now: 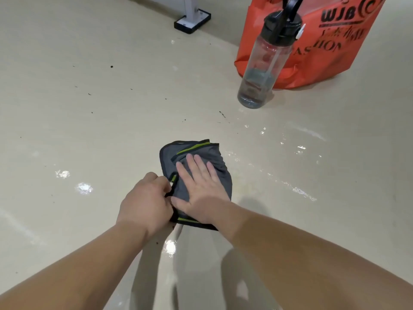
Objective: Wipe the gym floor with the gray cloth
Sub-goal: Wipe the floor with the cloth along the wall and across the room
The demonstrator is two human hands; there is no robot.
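Note:
The gray cloth [173,156], folded, with black edging and green stripes, lies on the glossy beige gym floor [89,121] in the middle of the view. My right hand [199,182] rests flat on top of it, fingers spread and pointing away from me. My left hand [147,202] is closed on the cloth's near left edge, pinching the black hem. Wet streaks and droplets [297,151] glisten on the floor to the right of the cloth. More wet patches [83,187] shine to its left.
A clear water bottle [266,61] with a black lid stands at the upper right, in front of an orange shopping bag [317,41]. A white post on a black base [192,20] stands at the top. Small dark specks [89,93] dot the floor beyond the cloth.

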